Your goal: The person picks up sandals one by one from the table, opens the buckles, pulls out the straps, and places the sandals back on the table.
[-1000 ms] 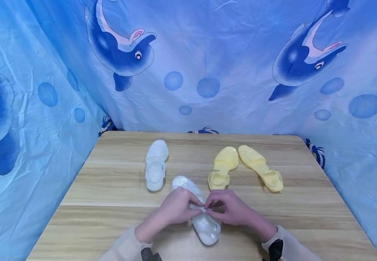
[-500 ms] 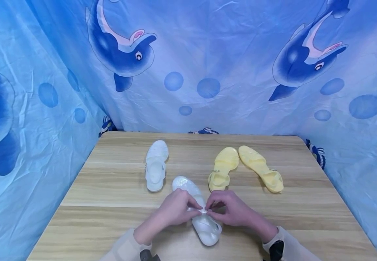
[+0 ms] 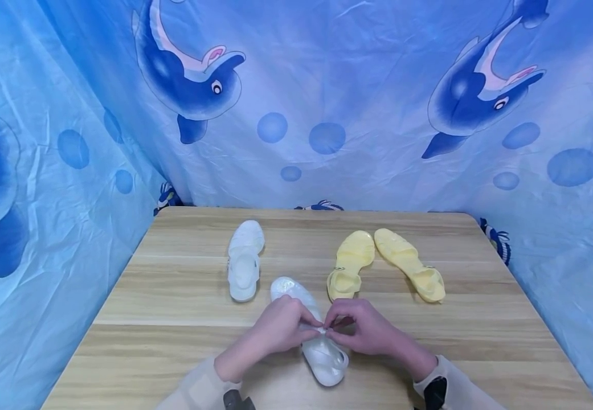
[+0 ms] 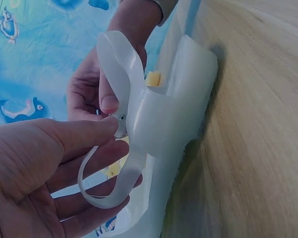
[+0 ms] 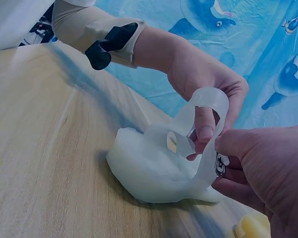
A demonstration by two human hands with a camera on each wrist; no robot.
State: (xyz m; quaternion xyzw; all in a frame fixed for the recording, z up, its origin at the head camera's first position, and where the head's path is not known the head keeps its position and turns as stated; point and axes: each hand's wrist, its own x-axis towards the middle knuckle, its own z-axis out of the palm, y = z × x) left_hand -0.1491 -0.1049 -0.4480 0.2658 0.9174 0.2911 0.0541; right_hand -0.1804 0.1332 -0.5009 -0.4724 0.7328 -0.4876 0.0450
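Note:
Between my hands, a translucent white jelly sandal [image 3: 323,364] lies at a slant on the wooden table [image 3: 491,336], sole down, toe pointing away to the left. My left hand [image 3: 278,326] pinches one end of its ankle strap between thumb and forefinger. In the left wrist view the thin strap [image 4: 133,171] loops down past the other fingers. From the other side, my right hand [image 3: 365,329] pinches the strap part that carries a small metal buckle [image 5: 220,165]. Both sets of fingertips almost meet over the sandal, partly hiding the fastening.
A second white sandal [image 3: 245,265] lies farther back on the left. Behind my right hand are two yellow sandals, one nearly straight [image 3: 356,253] and one slanted [image 3: 410,263]. A blue dolphin-print curtain [image 3: 378,74] hangs around the table's back and sides.
Both hands stay at the sandal in nearly the same place. Only small fingertip shifts at the strap show, with the left fingers edging slightly right.

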